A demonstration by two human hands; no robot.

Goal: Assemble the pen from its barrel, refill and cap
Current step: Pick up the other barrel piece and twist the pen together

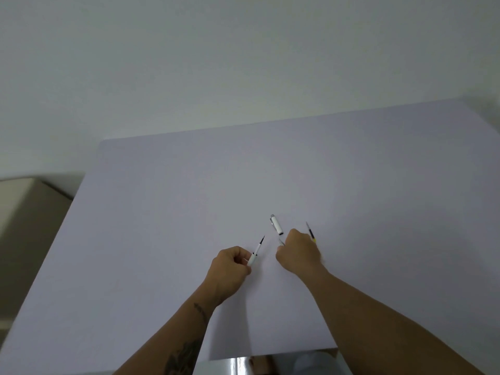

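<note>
Your left hand [230, 266] was curled closed around the white barrel [253, 259], gripping its lower end between thumb and fingers. The barrel pointed up and away from you, tilted to the right, with the refill [260, 243] seated in it: a thin white stem and a dark pointed tip projected from the barrel's open end.

Your right hand [297, 253] was closed, knuckles up, with the fingertips pinched on a small metallic part [281, 241] that showed just beyond them. What that part was could not be determined at this size.

The cap [276, 224] lay free on the white table [189, 212], just beyond your right hand and not touching it. It was white, with a silver end pointing away from you and its dark open mouth toward your hand.

A second refill [311, 232], with a grey tip, a dark middle and a yellow end, lay on the table just right of your right hand, its near end hidden behind the knuckles.
</note>
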